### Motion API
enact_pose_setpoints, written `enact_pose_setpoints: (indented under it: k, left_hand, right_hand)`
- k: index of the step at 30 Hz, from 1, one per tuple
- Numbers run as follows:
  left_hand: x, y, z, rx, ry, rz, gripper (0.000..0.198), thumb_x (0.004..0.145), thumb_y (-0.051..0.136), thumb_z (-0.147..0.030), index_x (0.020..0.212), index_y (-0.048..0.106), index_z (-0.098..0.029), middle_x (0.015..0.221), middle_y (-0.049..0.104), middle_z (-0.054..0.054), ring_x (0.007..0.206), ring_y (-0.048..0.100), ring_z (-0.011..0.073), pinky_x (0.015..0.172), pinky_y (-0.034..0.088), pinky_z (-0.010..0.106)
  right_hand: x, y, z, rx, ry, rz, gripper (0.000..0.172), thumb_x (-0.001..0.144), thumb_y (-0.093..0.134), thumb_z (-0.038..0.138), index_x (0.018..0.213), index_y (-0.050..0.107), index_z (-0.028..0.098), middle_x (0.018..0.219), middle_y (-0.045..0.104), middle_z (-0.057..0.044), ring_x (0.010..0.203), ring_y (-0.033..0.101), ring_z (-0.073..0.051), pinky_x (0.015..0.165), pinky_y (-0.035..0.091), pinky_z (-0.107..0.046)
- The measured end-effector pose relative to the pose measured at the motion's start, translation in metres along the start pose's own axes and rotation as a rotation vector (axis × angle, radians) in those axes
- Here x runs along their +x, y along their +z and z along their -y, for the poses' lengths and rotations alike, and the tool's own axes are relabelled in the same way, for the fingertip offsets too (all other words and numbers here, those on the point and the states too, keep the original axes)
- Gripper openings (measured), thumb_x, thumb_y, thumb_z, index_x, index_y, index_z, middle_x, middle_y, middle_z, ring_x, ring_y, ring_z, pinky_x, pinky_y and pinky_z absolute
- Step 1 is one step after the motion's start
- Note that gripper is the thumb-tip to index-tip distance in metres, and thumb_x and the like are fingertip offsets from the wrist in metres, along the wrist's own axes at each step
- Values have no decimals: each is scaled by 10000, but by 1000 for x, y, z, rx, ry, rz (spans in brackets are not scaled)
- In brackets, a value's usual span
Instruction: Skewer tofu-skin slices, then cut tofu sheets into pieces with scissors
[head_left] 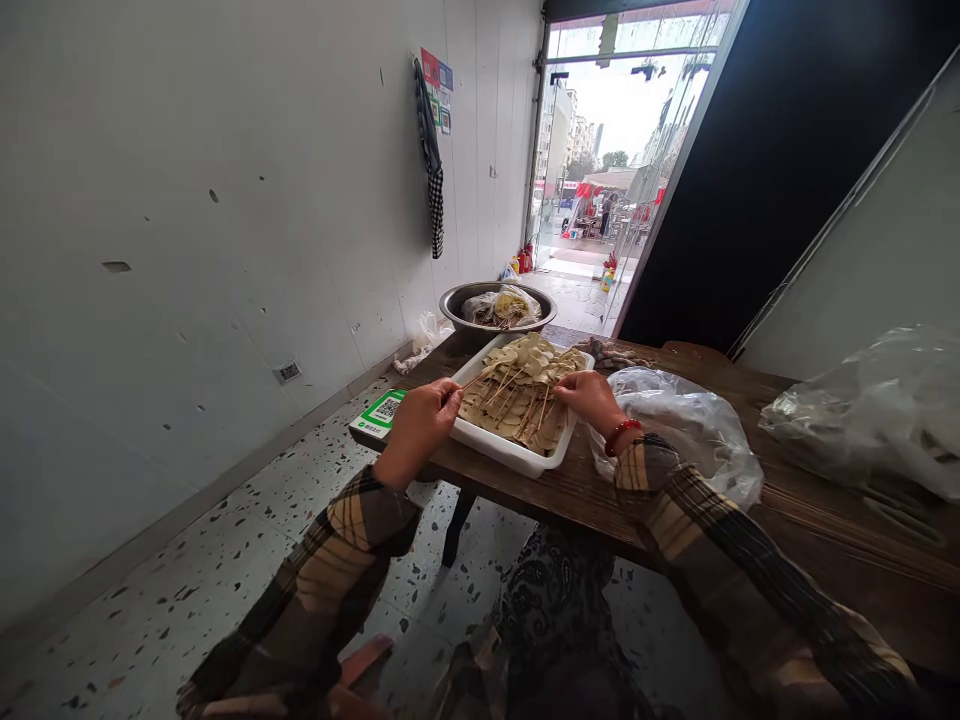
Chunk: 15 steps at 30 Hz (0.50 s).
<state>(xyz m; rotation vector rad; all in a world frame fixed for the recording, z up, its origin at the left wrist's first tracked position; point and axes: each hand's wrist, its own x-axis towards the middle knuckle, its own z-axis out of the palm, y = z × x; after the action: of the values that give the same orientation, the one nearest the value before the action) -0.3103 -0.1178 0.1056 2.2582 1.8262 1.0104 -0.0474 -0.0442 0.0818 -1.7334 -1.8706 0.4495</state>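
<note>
Two hands are working mid-frame, both at a white tray (517, 458) full of thin tan slices (531, 352) and wooden skewers (504, 386). The left hand (424, 422) is by the tray's left rim, thumb and finger pinched with basically no gap, and a thin stick (470, 382) pokes out of that pinch toward the pile. The right hand (592, 398) is over the right side, fingertips bunched close. Honestly can't tell whether they've got a stick or the edge of a slice.

Handling tips, imo: keep the pinch light and the stick fairly level, and move it along its own length, not sideways. Those slices look floppy and I'd bet they tear if you yank. Support the slice near the stick, and keep fingertips out of line with any sharp end. Some skewers cross each other mid-tray, so watch for snags. Also mind your right sleeve (667, 480), since the clear plastic bag (694, 410) is right beside it.
</note>
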Motion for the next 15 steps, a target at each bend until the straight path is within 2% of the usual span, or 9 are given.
enact_pose_setpoints:
  k: [5,9,12,15]
  left_hand:
    - [0,0,5,-7,-9,-10,305,893,422,-362,834,653,-172,756,667,49,631,541,162,599,323,281]
    - [0,1,5,-12,-15,-10,306,892,420,-360,818,650,-173,712,646,41,593,510,155,586,310,282]
    - [1,2,4,-16,-21,-2,308,890,419,-365,813,649,-174,691,633,36,577,496,153,572,298,282]
    - [1,2,2,-14,-22,2,310,889,418,-366,812,649,-173,681,627,34,575,495,154,565,291,282]
  right_hand:
    - [-2,7,-7,403,94,-23,159,798,573,235,810,698,137,569,655,-14,549,627,-145,509,476,-224]
    - [-12,6,-4,710,164,10,54,779,574,155,827,600,155,583,630,3,524,623,-113,501,520,-209]
    - [-20,5,-1,873,189,31,115,729,613,134,817,553,178,614,614,13,530,621,-109,493,525,-207]
    - [-25,8,2,961,203,30,152,690,609,130,820,547,179,646,599,12,499,581,-93,426,456,-182]
